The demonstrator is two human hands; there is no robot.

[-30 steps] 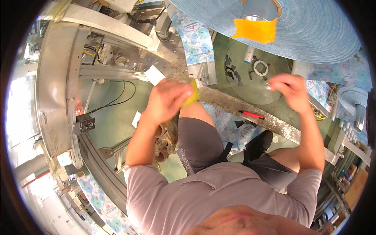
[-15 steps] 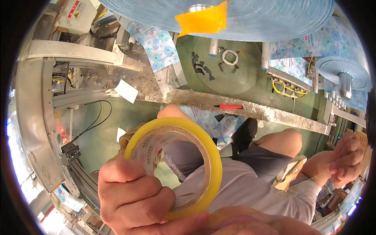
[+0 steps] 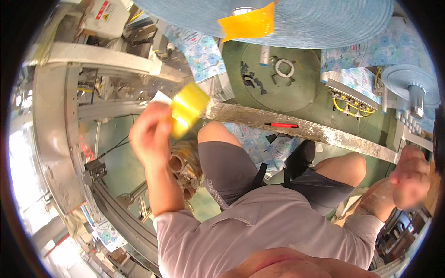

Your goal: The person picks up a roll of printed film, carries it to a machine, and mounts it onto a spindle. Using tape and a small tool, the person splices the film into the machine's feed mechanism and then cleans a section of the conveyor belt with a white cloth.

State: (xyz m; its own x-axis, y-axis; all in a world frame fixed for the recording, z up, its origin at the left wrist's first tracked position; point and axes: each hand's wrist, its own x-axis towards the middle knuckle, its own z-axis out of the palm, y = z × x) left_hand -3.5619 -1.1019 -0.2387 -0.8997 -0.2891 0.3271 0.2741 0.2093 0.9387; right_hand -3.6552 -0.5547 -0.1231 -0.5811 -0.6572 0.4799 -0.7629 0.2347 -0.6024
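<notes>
Crossing right of yellow tape [image 3: 189, 110], before knees [image 3: 218, 133]: scuffed beam [image 3: 338, 136], red tool [image 3: 284, 125] atop.

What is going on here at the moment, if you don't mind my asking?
A person is holding a roll of yellow tape in the left hand. The right hand is out to the right side, too blurred to tell whether it holds anything. A slim red tool lies on the worn metal beam, and a large blue roll stands beyond it.
</notes>
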